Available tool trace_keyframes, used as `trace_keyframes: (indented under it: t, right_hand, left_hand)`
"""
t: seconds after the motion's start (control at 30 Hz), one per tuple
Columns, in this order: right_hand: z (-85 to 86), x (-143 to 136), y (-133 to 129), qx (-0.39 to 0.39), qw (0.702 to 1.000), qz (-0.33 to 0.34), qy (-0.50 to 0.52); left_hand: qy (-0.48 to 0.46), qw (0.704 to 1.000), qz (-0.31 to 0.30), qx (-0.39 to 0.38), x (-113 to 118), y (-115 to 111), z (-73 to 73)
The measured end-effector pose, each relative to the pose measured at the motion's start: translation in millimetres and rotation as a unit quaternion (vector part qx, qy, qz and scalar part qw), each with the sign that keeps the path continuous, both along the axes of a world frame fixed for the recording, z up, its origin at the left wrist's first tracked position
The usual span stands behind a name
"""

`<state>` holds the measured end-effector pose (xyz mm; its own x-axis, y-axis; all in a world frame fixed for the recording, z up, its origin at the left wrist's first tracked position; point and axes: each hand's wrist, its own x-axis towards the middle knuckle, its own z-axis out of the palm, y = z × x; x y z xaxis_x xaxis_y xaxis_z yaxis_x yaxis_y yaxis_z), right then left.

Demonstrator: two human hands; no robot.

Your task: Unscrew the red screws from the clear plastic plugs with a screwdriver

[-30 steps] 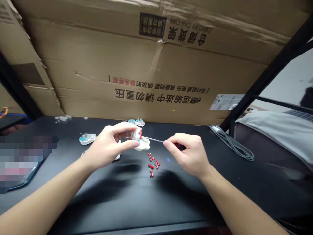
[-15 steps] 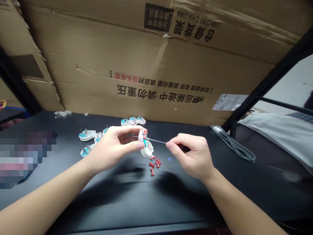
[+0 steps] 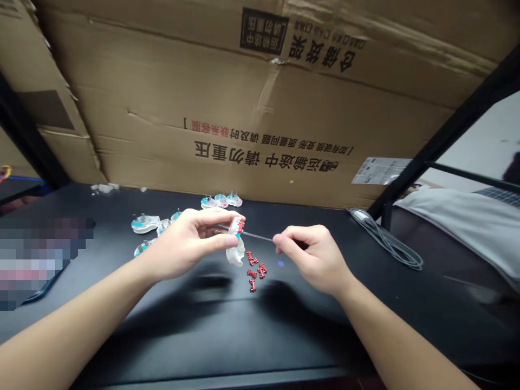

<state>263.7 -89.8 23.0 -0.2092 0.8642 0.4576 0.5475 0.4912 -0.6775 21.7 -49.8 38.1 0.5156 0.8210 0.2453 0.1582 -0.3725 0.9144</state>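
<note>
In my left hand (image 3: 182, 244), a small white plug (image 3: 234, 226) with metal prongs is pinched between thumb and fingers. A red piece (image 3: 241, 226) and some turquoise show at its right side, and its white cover (image 3: 235, 254) hangs below. My right hand (image 3: 314, 257) is closed on a thin metal tool (image 3: 260, 236) that points left. The tool's tip meets the plug beside the red piece; its handle end is hidden in my fingers. Under the plug, several small red parts (image 3: 252, 273) with dark ends lie on the black table.
Several clear and turquoise plugs (image 3: 144, 223) lie behind my left hand, with more plugs (image 3: 221, 200) at the back. White bits (image 3: 104, 188) lie back left. A coiled grey cable (image 3: 384, 238) is at the right. A cardboard sheet (image 3: 162, 97) stands behind the black table (image 3: 227, 346).
The plug has turned in my left hand, so its cover has swung a little left and more red parts show below. My right hand has shifted slightly left and down with the tool.
</note>
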Motion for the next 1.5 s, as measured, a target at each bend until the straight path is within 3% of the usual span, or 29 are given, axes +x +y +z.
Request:
trace_keyframes:
  t: [1.03, 1.33, 1.4, 1.5]
  right_hand:
    - [-3.1, -1.0, 1.3, -0.048, 0.999, 0.000, 0.023]
    - [-2.3, -2.1, 2.5, -0.062, 0.998, 0.015, 0.013]
    - [-2.7, -3.0, 1.3, -0.029, 1.000, 0.008, 0.000]
    - [-3.7, 0.0, -2.5, 0.140, 0.988, -0.027, -0.057]
  left_hand:
    - [0.004, 1.000, 0.003, -0.004, -1.2, -1.7, -1.0]
    - [0.053, 0.994, 0.014, 0.097, -1.5, -3.2, 3.7]
    - [0.072, 0.991, 0.013, 0.110, -2.5, -4.5, 6.1]
    - [0.074, 0.996, -0.004, 0.058, -1.7, -6.5, 6.3]
